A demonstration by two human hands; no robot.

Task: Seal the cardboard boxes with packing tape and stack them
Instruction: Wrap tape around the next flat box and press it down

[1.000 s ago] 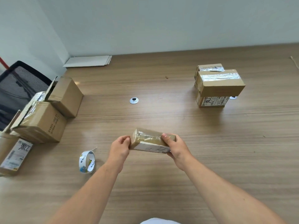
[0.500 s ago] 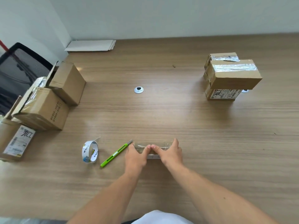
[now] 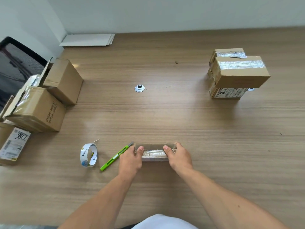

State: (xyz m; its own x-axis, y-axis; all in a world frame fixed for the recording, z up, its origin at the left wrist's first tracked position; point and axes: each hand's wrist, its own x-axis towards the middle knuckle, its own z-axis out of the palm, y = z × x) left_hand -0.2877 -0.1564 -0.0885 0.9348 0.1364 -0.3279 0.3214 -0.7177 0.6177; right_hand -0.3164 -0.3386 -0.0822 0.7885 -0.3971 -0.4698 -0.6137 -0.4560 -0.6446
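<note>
A small flat cardboard box [image 3: 154,152] with glossy tape on top lies on the wooden table [image 3: 181,123] in front of me. My left hand [image 3: 131,160] grips its left end and my right hand [image 3: 179,158] grips its right end, thumbs pressed on the top. A roll of packing tape [image 3: 88,155] stands on edge to the left. A green utility knife [image 3: 115,157] lies between the roll and the box. At the far right, a stack of taped boxes [image 3: 237,71] stands.
Several untaped cardboard boxes [image 3: 39,109] crowd the table's left edge, one with a shipping label [image 3: 14,144]. A black mesh chair [image 3: 14,63] stands behind them. Flat white sheets [image 3: 89,40] lie at the back wall. A round cable grommet [image 3: 139,88] sits mid-table.
The small box, held up in both hands a second ago, now rests on the table. My thumbs have spread apart from its middle toward the ends.
</note>
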